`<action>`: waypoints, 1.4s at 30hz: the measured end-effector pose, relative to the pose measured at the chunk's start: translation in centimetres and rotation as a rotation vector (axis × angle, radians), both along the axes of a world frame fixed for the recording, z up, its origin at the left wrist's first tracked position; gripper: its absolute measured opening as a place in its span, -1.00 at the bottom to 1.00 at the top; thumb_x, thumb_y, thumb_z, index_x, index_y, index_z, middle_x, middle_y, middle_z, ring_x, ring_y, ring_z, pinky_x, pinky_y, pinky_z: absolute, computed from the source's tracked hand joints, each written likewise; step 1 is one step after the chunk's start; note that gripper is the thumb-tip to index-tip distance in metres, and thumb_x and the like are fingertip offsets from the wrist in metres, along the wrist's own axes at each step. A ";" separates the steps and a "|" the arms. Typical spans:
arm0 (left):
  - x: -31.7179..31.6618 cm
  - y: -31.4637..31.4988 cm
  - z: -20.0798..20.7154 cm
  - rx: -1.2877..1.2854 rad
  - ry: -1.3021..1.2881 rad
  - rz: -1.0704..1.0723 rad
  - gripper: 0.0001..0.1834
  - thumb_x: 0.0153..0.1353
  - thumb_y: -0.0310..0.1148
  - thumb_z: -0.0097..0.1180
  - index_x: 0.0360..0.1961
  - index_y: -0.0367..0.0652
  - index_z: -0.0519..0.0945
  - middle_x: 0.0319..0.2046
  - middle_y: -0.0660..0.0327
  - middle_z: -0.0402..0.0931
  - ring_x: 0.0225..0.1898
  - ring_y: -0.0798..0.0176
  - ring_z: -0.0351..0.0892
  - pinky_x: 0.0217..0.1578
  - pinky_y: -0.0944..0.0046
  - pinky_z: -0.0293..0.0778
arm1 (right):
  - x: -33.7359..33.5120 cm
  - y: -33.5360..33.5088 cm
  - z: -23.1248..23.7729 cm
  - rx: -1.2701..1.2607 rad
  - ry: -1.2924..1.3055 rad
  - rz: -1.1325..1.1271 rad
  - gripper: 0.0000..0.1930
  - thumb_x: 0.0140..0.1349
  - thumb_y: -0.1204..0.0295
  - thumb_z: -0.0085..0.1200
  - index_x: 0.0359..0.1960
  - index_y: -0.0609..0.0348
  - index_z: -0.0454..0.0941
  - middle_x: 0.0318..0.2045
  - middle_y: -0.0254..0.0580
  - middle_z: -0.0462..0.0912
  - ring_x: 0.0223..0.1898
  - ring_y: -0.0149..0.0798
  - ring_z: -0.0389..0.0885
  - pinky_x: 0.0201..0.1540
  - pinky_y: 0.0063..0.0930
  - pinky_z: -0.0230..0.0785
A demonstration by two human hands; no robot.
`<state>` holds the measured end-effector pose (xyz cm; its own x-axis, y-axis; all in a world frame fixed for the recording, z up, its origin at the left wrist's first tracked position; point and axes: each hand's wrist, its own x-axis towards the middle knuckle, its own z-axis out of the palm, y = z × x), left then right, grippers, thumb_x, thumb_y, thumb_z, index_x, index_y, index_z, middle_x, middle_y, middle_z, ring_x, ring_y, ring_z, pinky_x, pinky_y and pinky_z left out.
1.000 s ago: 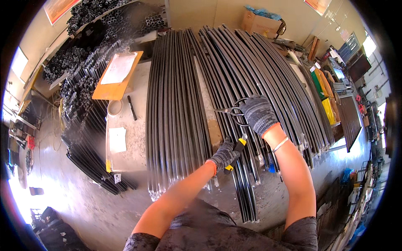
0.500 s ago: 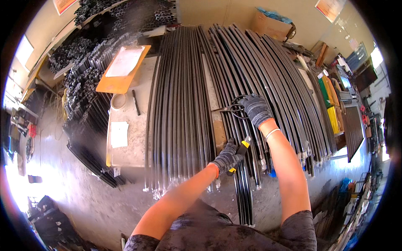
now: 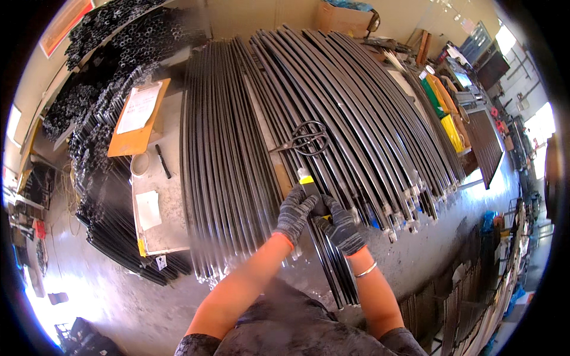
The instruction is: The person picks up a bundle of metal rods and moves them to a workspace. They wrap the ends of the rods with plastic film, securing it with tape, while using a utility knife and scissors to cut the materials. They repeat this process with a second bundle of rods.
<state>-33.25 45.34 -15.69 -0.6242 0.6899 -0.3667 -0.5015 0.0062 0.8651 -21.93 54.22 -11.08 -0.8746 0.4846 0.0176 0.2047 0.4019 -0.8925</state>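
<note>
- Left hand [image 3: 295, 212]: clamped on a black-and-yellow tool [image 3: 312, 188], apparently a cutter, just nearer the person than the scissors [image 3: 294, 143].
- Right hand [image 3: 344, 230]: fingers against the tool's lower end; whether they fully close on it cannot be told.
- Risk, cut: if the tool has an exposed blade, a slip between the two gloves could reach a finger — the hands sit very close together. Blade state is not legible.
- Risk, drop: the scissors lie across rounded dark tubes [image 3: 228, 148]; a knock or rolling tube could shift them.
- Risk, snag: a narrow bundle [image 3: 334, 267], nearer the person than the scissors, juts out over the floor [image 3: 142, 311]; a bump could displace it.
- Surface [image 3: 172, 221]: pale, marked; well left of the scissors it bears a clipboard [image 3: 123, 142], a pen [image 3: 162, 161] and a paper [image 3: 148, 209].
- Room: stacked tubing [image 3: 122, 38] beyond the scissors to the left; cardboard box [image 3: 341, 21] beyond them against the wall.
</note>
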 end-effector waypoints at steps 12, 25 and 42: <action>-0.5 -6.0 4.1 -0.093 0.806 -0.006 -0.56 0.13 -0.48 0.15 0.07 -0.24 0.40 0.06 0.11 0.39 0.09 0.21 0.38 0.12 0.28 0.30 | -1.5 13.9 -2.3 -0.001 0.120 -0.435 -0.60 0.27 0.32 0.04 0.11 0.19 0.38 -0.12 -0.24 0.50 -0.27 -0.45 0.48 -0.27 -0.57 0.44; -9.8 -30.3 1.1 -0.579 1.041 0.148 -0.68 0.20 -0.53 -0.01 0.00 -0.25 0.48 0.02 0.06 0.45 0.09 0.13 0.40 0.16 0.24 0.26 | 3.7 1.0 2.5 0.526 0.150 -0.245 -0.77 0.16 0.42 0.13 -0.16 0.23 0.53 -0.24 -0.08 0.60 -0.23 -0.15 0.59 -0.09 -0.33 0.43; -13.4 -27.2 -4.2 -0.442 1.605 -0.322 -0.50 0.15 -0.27 0.02 0.12 -0.20 0.37 0.16 0.05 0.29 0.17 -0.02 0.25 0.24 0.11 0.13 | 7.1 -28.7 -7.0 -0.751 0.068 -0.190 -0.75 0.12 0.57 0.10 -0.12 0.21 0.52 -0.20 -0.12 0.62 -0.17 -0.17 0.58 -0.03 -0.35 0.42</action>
